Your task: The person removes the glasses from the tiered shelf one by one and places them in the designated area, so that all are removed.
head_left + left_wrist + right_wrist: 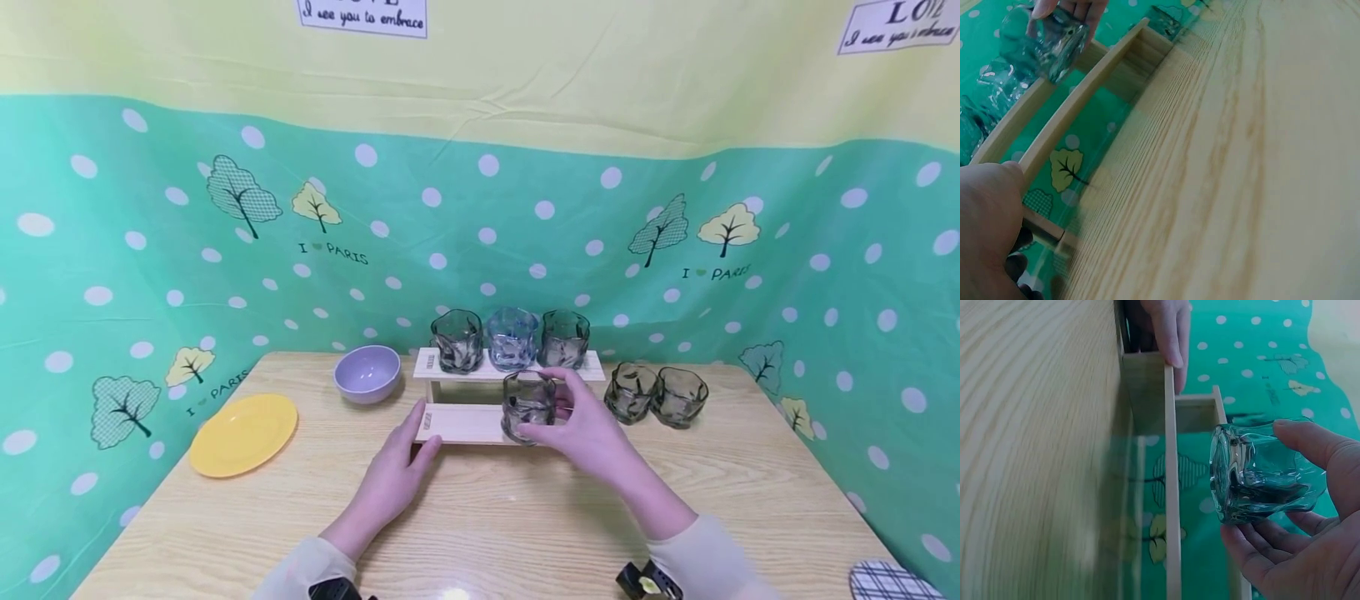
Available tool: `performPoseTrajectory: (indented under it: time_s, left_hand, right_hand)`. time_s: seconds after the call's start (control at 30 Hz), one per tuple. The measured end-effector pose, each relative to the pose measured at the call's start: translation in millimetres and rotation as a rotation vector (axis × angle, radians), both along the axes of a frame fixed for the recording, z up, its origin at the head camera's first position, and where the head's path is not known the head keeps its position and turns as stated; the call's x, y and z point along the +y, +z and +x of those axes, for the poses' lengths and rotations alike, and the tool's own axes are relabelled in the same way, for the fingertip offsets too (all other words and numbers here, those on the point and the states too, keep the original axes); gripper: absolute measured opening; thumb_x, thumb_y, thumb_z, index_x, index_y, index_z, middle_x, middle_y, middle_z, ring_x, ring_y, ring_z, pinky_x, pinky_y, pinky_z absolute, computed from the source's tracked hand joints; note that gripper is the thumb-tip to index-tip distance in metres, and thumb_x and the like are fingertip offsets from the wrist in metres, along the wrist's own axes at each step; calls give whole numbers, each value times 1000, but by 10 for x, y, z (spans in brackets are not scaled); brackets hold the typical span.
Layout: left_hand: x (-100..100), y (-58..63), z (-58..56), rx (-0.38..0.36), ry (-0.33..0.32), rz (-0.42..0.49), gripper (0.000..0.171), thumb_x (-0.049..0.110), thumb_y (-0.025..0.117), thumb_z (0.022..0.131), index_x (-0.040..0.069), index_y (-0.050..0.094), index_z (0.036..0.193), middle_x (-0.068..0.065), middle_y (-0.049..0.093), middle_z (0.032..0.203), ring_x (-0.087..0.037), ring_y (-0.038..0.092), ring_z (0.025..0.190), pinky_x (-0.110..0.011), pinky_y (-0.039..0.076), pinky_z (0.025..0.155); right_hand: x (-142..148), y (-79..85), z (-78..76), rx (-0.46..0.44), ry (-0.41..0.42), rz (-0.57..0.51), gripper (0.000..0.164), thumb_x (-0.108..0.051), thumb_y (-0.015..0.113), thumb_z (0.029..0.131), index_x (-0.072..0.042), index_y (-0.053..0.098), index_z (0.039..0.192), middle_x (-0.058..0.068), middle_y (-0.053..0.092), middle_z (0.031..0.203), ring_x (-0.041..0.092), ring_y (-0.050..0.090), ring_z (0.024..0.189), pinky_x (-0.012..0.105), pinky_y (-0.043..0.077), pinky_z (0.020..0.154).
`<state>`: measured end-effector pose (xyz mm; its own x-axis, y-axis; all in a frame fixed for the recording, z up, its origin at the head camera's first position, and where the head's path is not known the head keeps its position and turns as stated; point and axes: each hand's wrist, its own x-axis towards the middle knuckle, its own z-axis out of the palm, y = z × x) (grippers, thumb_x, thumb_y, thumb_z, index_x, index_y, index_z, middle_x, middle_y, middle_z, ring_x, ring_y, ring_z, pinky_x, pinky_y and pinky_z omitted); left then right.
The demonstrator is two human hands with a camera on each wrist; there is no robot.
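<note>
Right-hand grip: I see the right hand (588, 429) pinching a grey glass (527, 407) by its sides, thumb nearest me, fingers on the far side.
Grey glass, place: It hangs roughly upright over the lower step of a small wooden shelf (465, 423); the right wrist view shows a gap beneath its base.
Left-hand hold: The left hand (393, 471) grips the shelf's left end, thumb by the front edge, fingers along the end; how firmly, I cannot tell.
Slipping glass: I judge the smooth, wavy sides could slide if the pinch loosens, dropping it onto the board.
Narrow step: Lowered too near the front edge, it could overhang and tip.
Upper row: Pushed too far back while high, it might knock the left grey glass (457, 342), blue glass (513, 337) or right grey glass (565, 337) on the upper step.
Light shelf: I suspect an uneven bump would shift it if the left hand eases off.
Grey glass, look: Smoky and see-through, short and wide, with rippled walls, an uneven rim and a thick base catching light.
</note>
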<state>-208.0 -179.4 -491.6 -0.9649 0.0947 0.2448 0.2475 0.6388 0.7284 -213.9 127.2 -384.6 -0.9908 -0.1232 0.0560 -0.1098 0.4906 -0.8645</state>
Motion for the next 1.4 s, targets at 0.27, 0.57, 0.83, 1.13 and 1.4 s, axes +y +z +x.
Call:
performPoseTrajectory:
  time_s: [0.27, 0.57, 0.83, 1.13, 1.4]
  left_hand:
    - [11, 7, -7, 14, 7, 3, 72, 33, 63, 115, 7, 31, 175, -28, 45, 168, -47, 43, 155, -65, 34, 127]
    - [13, 9, -2, 7, 2, 6, 73, 36, 62, 115, 8, 30, 175, -28, 45, 167, -47, 43, 155, -65, 34, 127]
    - [4, -2, -13, -8, -1, 11, 74, 37, 61, 116, 9, 28, 176, -28, 43, 169, -47, 41, 156, -64, 33, 128]
    - [-2, -13, -16, -23, -1, 12, 73, 36, 61, 116, 9, 28, 176, -26, 40, 171, -46, 39, 158, -64, 31, 129]
    - [-3, -10, -7, -10, 6, 6, 74, 39, 61, 116, 9, 29, 175, -28, 42, 170, -48, 40, 156, -66, 34, 127]
  right_hand:
    - [307, 69, 33, 15, -34, 62, 105, -52, 98, 81, -25, 43, 166, 10, 68, 141, 31, 70, 119, 56, 61, 101]
    - [641, 129, 113, 22, -56, 59, 109, -51, 97, 84, -18, 38, 169, 17, 65, 147, 38, 67, 130, 55, 56, 112]
    - [976, 196, 138, 34, -102, 80, 109, -46, 96, 87, -12, 34, 170, 29, 58, 153, 47, 62, 135, 53, 58, 110]
    - [1433, 260, 113, 26, -161, 142, 120, -55, 92, 88, -10, 23, 175, 34, 48, 161, 54, 55, 141, 60, 53, 113]
    - [1826, 304, 95, 25, -208, 172, 117, -49, 89, 95, -3, 18, 175, 38, 46, 160, 58, 52, 142, 59, 57, 106]
